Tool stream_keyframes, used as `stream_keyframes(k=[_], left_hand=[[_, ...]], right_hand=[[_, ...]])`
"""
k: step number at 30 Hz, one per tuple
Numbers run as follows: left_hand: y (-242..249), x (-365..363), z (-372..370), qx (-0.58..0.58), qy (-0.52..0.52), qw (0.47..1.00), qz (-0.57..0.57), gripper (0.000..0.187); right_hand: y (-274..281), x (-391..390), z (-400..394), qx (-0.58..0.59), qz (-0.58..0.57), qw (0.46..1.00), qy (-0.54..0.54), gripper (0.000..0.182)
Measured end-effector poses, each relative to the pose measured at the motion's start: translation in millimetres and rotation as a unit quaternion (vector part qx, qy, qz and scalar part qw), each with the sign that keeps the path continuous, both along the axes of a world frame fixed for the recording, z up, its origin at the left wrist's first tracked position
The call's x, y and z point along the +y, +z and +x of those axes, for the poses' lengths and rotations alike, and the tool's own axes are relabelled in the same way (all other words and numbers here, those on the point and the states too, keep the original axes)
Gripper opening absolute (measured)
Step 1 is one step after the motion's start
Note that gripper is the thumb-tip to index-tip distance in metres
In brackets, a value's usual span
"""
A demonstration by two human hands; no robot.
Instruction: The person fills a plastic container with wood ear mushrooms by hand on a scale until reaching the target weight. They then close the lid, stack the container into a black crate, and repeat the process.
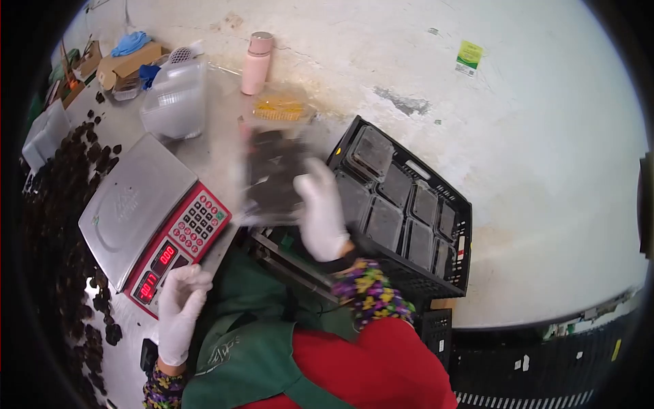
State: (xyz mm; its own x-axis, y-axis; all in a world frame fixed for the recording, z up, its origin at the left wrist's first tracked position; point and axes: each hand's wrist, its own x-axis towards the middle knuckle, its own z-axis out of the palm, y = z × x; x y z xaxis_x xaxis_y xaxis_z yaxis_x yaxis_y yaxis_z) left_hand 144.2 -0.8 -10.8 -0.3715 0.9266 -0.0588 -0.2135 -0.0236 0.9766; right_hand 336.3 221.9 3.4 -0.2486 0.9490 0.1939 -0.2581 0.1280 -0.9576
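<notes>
My right hand (pixel 322 215), in a white glove and blurred by motion, grips the side of a clear plastic box (pixel 272 174) with dark contents. The box is in front of my body, between the scale and a black crate. My left hand (pixel 182 310), also gloved, is beside the red front panel of a digital scale (pixel 136 211). Its fingers are loosely bent, the thumb stands apart from them, and nothing shows in its grasp. The scale's metal plate bears nothing, and its red digits are lit.
A black crate (pixel 465 235) at the right holds several lidded clear boxes (pixel 385 225). Many dark brown pieces (pixel 61 204) lie along the table's left side. Stacked clear containers (pixel 176 99), a pink bottle (pixel 257 65) and a box of yellow items (pixel 279 108) stand near the wall.
</notes>
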Motion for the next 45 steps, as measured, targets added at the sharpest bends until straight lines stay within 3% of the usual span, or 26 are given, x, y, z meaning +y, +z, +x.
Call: stream_keyframes(k=[2, 6, 8, 9, 10, 11, 12, 13, 14, 16, 18, 20, 23, 25, 26, 28, 29, 31, 33, 35, 37, 38, 40, 42, 44, 45], left_hand=[[-11, -9, -16, 0.036, 0.035, 0.999, 0.001, 0.018], [-35, -34, -44, 0.059, 0.136, 0.989, -0.011, 0.012], [-41, -47, -56, 0.068, 0.155, 0.985, -0.014, 0.01], [-43, -51, -58, 0.074, 0.172, 0.982, -0.019, 0.012], [-45, -55, -60, 0.078, 0.193, 0.978, -0.027, 0.014], [-43, -56, -57, 0.089, 0.222, 0.971, -0.027, 0.012], [-45, -61, -59, 0.096, 0.228, 0.969, -0.027, 0.008], [-50, -65, -59, 0.069, 0.242, 0.968, -0.019, 0.008], [-57, -67, -59, 0.041, 0.255, 0.966, -0.009, 0.009], [-64, -70, -54, 0.009, 0.262, 0.965, 0.003, 0.011], [-70, -74, -52, 0.063, 0.252, 0.965, 0.008, 0.012], [-65, -78, -45, 0.023, 0.255, 0.967, -0.002, 0.014], [-63, -92, -38, -0.065, 0.278, 0.958, -0.015, 0.014], [-70, -114, -38, -0.062, 0.321, 0.944, -0.035, 0.015], [-72, -122, -39, -0.052, 0.339, 0.938, -0.046, 0.015], [-78, -140, -45, -0.041, 0.378, 0.923, -0.063, 0.015], [-84, -149, -50, 0.021, 0.431, 0.896, -0.102, 0.014], [-106, -168, -68, 0.186, 0.495, 0.825, -0.2, 0.018], [-108, -178, -95, 0.305, 0.523, 0.764, -0.224, 0.024], [-115, -182, -125, 0.355, 0.522, 0.738, -0.237, 0.03], [-119, -177, -153, 0.481, 0.463, 0.696, -0.265, 0.052], [-120, -172, -165, 0.479, 0.463, 0.698, -0.263, 0.052], [-120, -157, -185, 0.571, 0.368, 0.685, -0.261, 0.07], [-119, -147, -198, 0.576, 0.339, 0.701, -0.249, 0.073], [-124, -141, -205, 0.599, 0.262, 0.709, -0.266, 0.07], [-126, -144, -202, 0.625, 0.268, 0.69, -0.249, 0.062]], right_hand=[[4, 40, 75, -0.161, 0.082, 0.967, -0.181, 0.054], [-10, 109, 207, -0.167, 0.075, 0.915, -0.359, 0.058], [-21, 136, 256, -0.129, -0.054, 0.941, -0.308, 0.059], [-18, 135, 271, -0.18, -0.154, 0.925, -0.298, 0.058], [-30, 146, 282, -0.227, -0.157, 0.92, -0.278, 0.058], [-29, 155, 280, -0.46, -0.092, 0.811, -0.349, 0.061], [-28, 172, 269, -0.648, 0.001, 0.646, -0.403, 0.064], [-9, 164, 231, -0.623, 0.092, 0.634, -0.449, 0.068], [-31, 206, 237, -0.547, 0.306, 0.638, -0.447, 0.06], [15, 195, 133, -0.432, 0.337, 0.8, -0.245, 0.043], [44, 187, 35, -0.445, 0.413, 0.789, -0.096, 0.031], [42, 197, -58, -0.401, 0.448, 0.799, 0.01, 0.029], [28, 224, -182, -0.376, 0.523, 0.752, 0.142, 0.033], [12, 229, -245, -0.373, 0.603, 0.686, 0.165, 0.039], [4, 239, -264, -0.369, 0.604, 0.683, 0.181, 0.039], [-11, 254, -297, -0.475, 0.566, 0.639, 0.212, 0.046], [0, 236, -302, -0.568, 0.544, 0.597, 0.158, 0.04], [0, 266, -315, -0.578, 0.544, 0.583, 0.177, 0.035], [1, 271, -319, -0.59, 0.542, 0.568, 0.19, 0.029], [13, 257, -313, -0.607, 0.475, 0.612, 0.178, 0.025], [21, 250, -311, -0.611, 0.464, 0.624, 0.147, 0.026], [24, 249, -310, -0.612, 0.452, 0.638, 0.117, 0.028], [26, 256, -308, -0.587, 0.437, 0.666, 0.142, 0.029], [28, 263, -301, -0.56, 0.423, 0.693, 0.166, 0.03], [38, 269, -296, -0.441, 0.477, 0.757, 0.076, 0.03], [52, 238, -291, -0.434, 0.506, 0.745, 0.018, 0.028]])
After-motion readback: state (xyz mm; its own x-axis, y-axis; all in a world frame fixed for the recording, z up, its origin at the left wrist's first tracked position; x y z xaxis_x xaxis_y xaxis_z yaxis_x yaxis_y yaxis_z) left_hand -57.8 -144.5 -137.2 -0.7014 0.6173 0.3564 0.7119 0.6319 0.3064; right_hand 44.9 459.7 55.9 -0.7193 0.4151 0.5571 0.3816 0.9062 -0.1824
